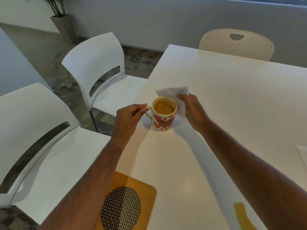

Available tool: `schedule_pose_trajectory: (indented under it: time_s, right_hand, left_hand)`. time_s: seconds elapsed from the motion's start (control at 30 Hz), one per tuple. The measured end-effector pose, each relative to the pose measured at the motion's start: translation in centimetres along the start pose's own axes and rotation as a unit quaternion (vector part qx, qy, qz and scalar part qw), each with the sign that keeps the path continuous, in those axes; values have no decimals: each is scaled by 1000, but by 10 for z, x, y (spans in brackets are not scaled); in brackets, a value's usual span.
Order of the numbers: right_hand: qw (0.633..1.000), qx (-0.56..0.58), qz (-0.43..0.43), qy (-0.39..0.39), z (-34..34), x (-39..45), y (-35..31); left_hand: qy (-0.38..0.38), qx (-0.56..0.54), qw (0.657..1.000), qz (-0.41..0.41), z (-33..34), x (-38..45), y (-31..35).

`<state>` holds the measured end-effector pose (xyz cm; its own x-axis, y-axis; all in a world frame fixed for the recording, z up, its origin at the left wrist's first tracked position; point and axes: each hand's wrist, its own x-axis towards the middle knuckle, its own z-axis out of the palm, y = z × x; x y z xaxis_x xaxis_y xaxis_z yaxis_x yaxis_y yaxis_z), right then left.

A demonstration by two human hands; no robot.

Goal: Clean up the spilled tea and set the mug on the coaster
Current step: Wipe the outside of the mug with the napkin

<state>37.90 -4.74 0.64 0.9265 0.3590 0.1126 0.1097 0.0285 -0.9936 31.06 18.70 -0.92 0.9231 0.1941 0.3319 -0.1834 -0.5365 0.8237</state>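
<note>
A cream mug [164,115] with red hearts stands on the white table [224,100], holding brown tea. My left hand [128,116] pinches its handle from the left. My right hand [192,107] grips a white paper napkin [176,97] just right of and behind the mug, the napkin against the mug's side. A brown tea spill [241,216] lies on the table at the near right, partly hidden by my right forearm. The round woven black-and-white coaster [121,207] sits on a wooden board [146,190] at the near edge, partly under my left forearm.
Two white chairs [99,70] [41,138] stand along the table's left side, and a perforated cream chair [235,44] at the far end. Another white napkin [302,152] lies at the right edge. A potted plant [61,19] stands far left.
</note>
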Motion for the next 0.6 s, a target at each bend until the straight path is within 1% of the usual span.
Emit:
schedule_pose_trajectory:
  time_s: [0.07,0.17,0.27,0.43,0.5,0.6]
  right_hand:
    - [1000,-11,10,1,1,-6,8]
    - [1000,2,15,-10,3,-15,13]
    - [1000,16,-1,-13,2,-18,10]
    - [999,24,-28,10,1,-18,-4]
    - [999,10,-25,21,2,-19,-3]
    - [998,-46,-17,46,6,-23,8]
  left_hand:
    - [2,0,1000,-1,0,-1,1]
    - [4,-3,1000,-5,0,-2,1]
    - [4,-4,1000,-8,0,-2,0]
    - [6,0,1000,-3,1,0,-1]
    - [5,-1,1000,0,1,0,-2]
    - [3,-1,1000,-1,0,0,-2]
